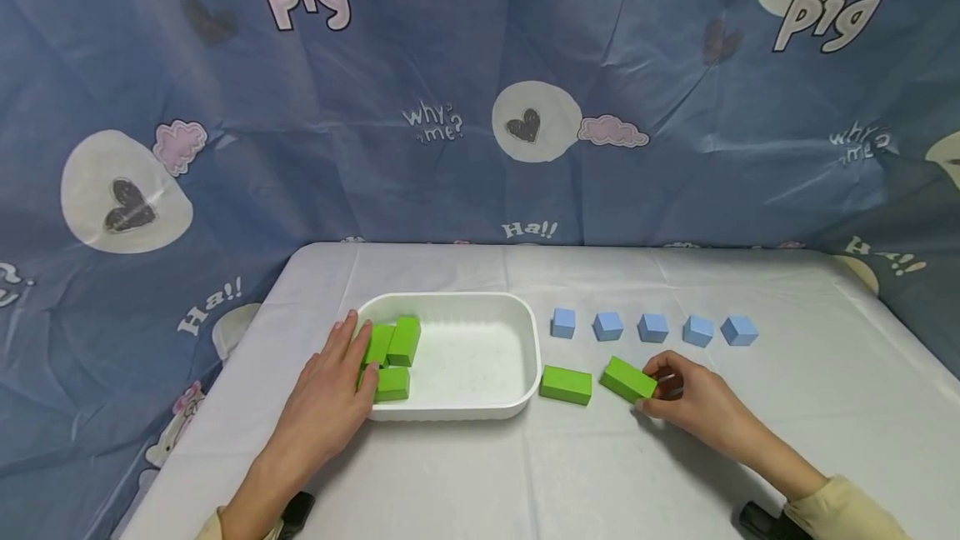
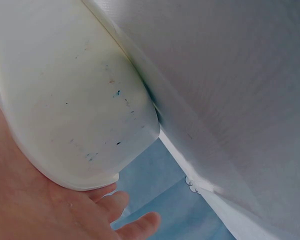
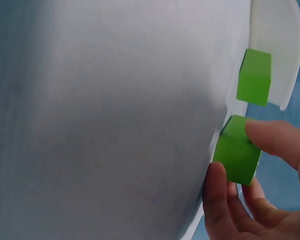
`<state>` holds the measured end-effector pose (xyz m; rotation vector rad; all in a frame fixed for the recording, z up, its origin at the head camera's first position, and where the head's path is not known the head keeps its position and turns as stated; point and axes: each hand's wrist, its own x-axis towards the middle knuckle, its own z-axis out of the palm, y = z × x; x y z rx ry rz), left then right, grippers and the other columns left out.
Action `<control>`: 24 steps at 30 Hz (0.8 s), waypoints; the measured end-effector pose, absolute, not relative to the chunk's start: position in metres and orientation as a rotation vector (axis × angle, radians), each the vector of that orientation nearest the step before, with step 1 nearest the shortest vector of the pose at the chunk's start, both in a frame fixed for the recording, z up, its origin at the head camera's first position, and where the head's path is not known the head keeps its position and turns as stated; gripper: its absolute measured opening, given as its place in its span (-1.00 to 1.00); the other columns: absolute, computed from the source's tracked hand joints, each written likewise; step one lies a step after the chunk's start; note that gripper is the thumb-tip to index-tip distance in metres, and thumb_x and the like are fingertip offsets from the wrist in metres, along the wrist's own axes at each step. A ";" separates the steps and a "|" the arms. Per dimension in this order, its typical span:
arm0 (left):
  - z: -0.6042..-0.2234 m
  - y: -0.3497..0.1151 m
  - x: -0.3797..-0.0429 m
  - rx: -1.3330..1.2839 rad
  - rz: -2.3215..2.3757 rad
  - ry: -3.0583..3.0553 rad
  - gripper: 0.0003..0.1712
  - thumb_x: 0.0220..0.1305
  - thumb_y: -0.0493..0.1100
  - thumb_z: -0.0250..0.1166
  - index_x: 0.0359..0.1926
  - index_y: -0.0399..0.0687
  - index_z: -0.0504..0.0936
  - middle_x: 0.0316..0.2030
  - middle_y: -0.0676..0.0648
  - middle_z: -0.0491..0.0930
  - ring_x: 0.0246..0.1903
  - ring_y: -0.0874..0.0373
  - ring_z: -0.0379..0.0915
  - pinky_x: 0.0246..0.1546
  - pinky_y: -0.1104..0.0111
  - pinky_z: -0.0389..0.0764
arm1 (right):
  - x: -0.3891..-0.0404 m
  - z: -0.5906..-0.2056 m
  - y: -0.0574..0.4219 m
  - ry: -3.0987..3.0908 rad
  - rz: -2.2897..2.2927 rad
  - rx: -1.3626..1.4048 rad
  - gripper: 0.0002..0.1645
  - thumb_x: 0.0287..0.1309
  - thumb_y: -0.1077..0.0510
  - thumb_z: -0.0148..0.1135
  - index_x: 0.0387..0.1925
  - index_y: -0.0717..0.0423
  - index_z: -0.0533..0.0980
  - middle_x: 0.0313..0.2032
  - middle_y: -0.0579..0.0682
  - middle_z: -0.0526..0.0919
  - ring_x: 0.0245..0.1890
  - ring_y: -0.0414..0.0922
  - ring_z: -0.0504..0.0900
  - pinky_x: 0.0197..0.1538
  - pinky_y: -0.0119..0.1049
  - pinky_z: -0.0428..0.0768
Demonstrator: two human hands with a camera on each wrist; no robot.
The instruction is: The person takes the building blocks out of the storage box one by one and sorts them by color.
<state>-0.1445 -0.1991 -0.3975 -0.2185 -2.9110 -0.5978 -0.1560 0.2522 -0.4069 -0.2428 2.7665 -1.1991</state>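
Note:
My right hand (image 1: 693, 407) pinches the right end of a green block (image 1: 628, 379) between thumb and fingers, low over the white table. In the right wrist view the thumb lies on one side of this held block (image 3: 237, 150) and the fingertips on another. A second green block (image 1: 566, 385) sits between it and the white tray (image 1: 480, 415). My left hand (image 1: 326, 398) rests with straight fingers over the tray's left rim, partly covering several green blocks (image 1: 404, 340) inside. From the left wrist, the palm shows against the tray's outer wall (image 2: 80, 110).
Several small blue cubes (image 1: 652, 328) stand in a row behind the green blocks, to the right of the tray. A blue printed cloth (image 1: 420, 190) hangs behind the table (image 1: 585, 473). The tray's right part shows its bare white floor.

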 end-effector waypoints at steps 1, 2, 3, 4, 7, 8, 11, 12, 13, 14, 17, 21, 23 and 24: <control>-0.397 -0.199 -0.145 -0.218 -0.598 -2.911 -0.32 0.51 -0.02 -0.07 0.50 -0.25 0.11 0.52 -0.25 -0.10 0.48 -0.18 -0.21 0.29 -0.26 0.01 | -0.155 -0.406 0.251 2.756 -1.203 -0.238 -0.49 -0.01 0.08 0.52 -0.08 0.16 0.49 -0.28 -0.01 0.61 -0.25 -0.12 0.62 -0.32 -0.29 0.59; -0.397 -0.199 -0.145 -0.218 -0.596 -2.912 -0.32 0.51 -0.02 -0.08 0.51 -0.25 0.11 0.52 -0.25 -0.10 0.48 -0.18 -0.21 0.29 -0.26 0.01 | -0.154 -0.406 0.251 2.745 -1.210 -0.235 -0.49 -0.01 0.07 0.52 -0.08 0.16 0.48 -0.29 -0.01 0.60 -0.25 -0.11 0.62 -0.32 -0.29 0.59; -0.396 -0.199 -0.145 -0.215 -0.594 -2.914 -0.32 0.51 -0.02 -0.07 0.51 -0.24 0.11 0.52 -0.25 -0.10 0.49 -0.18 -0.21 0.30 -0.26 0.00 | -0.153 -0.406 0.250 2.736 -1.217 -0.234 -0.48 -0.01 0.07 0.52 -0.07 0.16 0.48 -0.29 -0.01 0.59 -0.25 -0.11 0.62 -0.32 -0.29 0.59; -0.396 -0.199 -0.145 -0.213 -0.593 -2.915 -0.32 0.51 -0.02 -0.07 0.51 -0.24 0.10 0.52 -0.25 -0.10 0.49 -0.18 -0.21 0.30 -0.26 0.00 | -0.153 -0.406 0.250 2.730 -1.221 -0.232 -0.48 0.00 0.07 0.52 -0.07 0.16 0.48 -0.29 -0.01 0.59 -0.26 -0.11 0.62 -0.32 -0.28 0.59; -0.395 -0.198 -0.145 -0.210 -0.591 -2.919 -0.32 0.50 -0.03 -0.06 0.51 -0.24 0.10 0.52 -0.25 -0.10 0.49 -0.18 -0.21 0.30 -0.26 0.00 | -0.151 -0.407 0.249 2.732 -1.222 -0.230 -0.48 0.01 0.06 0.52 -0.06 0.16 0.48 -0.31 -0.02 0.59 -0.27 -0.11 0.62 -0.33 -0.29 0.59; -0.396 -0.198 -0.145 -0.209 -0.592 -2.919 -0.32 0.50 -0.03 -0.06 0.51 -0.24 0.10 0.52 -0.25 -0.10 0.49 -0.18 -0.21 0.30 -0.26 0.00 | -0.151 -0.407 0.249 2.733 -1.222 -0.228 -0.48 0.01 0.06 0.51 -0.06 0.16 0.48 -0.32 -0.02 0.60 -0.28 -0.11 0.61 -0.34 -0.29 0.58; -0.395 -0.198 -0.145 -0.211 -0.594 -2.918 -0.32 0.50 -0.03 -0.05 0.51 -0.24 0.10 0.52 -0.25 -0.10 0.49 -0.18 -0.21 0.30 -0.26 0.00 | -0.151 -0.408 0.250 2.736 -1.218 -0.229 -0.48 0.01 0.05 0.52 -0.06 0.16 0.48 -0.34 -0.04 0.60 -0.29 -0.12 0.61 -0.34 -0.30 0.58; -0.396 -0.198 -0.145 -0.212 -0.596 -2.918 -0.32 0.50 -0.03 -0.06 0.51 -0.24 0.10 0.52 -0.25 -0.10 0.49 -0.18 -0.21 0.30 -0.26 0.00 | -0.150 -0.408 0.250 2.733 -1.218 -0.232 -0.48 0.01 0.04 0.52 -0.06 0.16 0.48 -0.34 -0.03 0.60 -0.29 -0.12 0.61 -0.33 -0.30 0.58; -0.396 -0.198 -0.145 -0.212 -0.598 -2.918 -0.32 0.50 -0.03 -0.06 0.51 -0.24 0.10 0.52 -0.25 -0.10 0.49 -0.19 -0.21 0.30 -0.26 0.00 | -0.150 -0.408 0.251 2.728 -1.224 -0.237 -0.47 0.02 0.04 0.51 -0.06 0.16 0.48 -0.33 -0.03 0.59 -0.29 -0.12 0.61 -0.33 -0.30 0.58; -0.396 -0.198 -0.145 -0.212 -0.597 -2.919 -0.32 0.50 -0.03 -0.06 0.51 -0.24 0.10 0.52 -0.25 -0.10 0.49 -0.19 -0.21 0.30 -0.26 0.00 | -0.149 -0.408 0.252 2.724 -1.232 -0.244 -0.47 0.02 0.03 0.51 -0.05 0.16 0.48 -0.32 -0.02 0.59 -0.28 -0.12 0.61 -0.33 -0.30 0.58; -0.396 -0.198 -0.144 -0.210 -0.597 -2.924 -0.32 0.50 -0.04 -0.05 0.51 -0.24 0.10 0.52 -0.25 -0.10 0.49 -0.18 -0.21 0.30 -0.26 0.00 | -0.148 -0.405 0.256 2.712 -1.279 -0.264 -0.48 0.04 0.04 0.50 -0.04 0.14 0.48 -0.26 0.01 0.59 -0.26 -0.11 0.62 -0.31 -0.29 0.60; -0.397 -0.198 -0.144 -0.204 -0.588 -2.930 -0.32 0.50 -0.03 -0.05 0.51 -0.25 0.10 0.52 -0.25 -0.11 0.49 -0.18 -0.22 0.31 -0.25 -0.01 | -0.146 -0.401 0.262 2.731 -1.357 -0.332 -0.55 0.10 0.06 0.46 -0.05 0.14 0.50 -0.14 0.04 0.59 -0.22 -0.15 0.61 -0.23 -0.30 0.63; -0.397 -0.198 -0.144 -0.204 -0.587 -2.931 -0.31 0.50 -0.03 -0.06 0.51 -0.25 0.10 0.52 -0.25 -0.11 0.49 -0.18 -0.22 0.31 -0.25 -0.01 | -0.146 -0.398 0.263 2.744 -1.399 -0.374 -0.59 0.14 0.10 0.44 -0.04 0.17 0.51 -0.10 0.06 0.58 -0.21 -0.17 0.60 -0.19 -0.31 0.63; -0.397 -0.198 -0.144 -0.204 -0.584 -2.932 -0.32 0.50 -0.03 -0.06 0.51 -0.25 0.10 0.52 -0.25 -0.11 0.49 -0.18 -0.22 0.31 -0.25 -0.01 | -0.147 -0.397 0.263 2.749 -1.422 -0.398 -0.60 0.16 0.12 0.42 -0.03 0.18 0.51 -0.08 0.08 0.58 -0.19 -0.18 0.60 -0.17 -0.32 0.63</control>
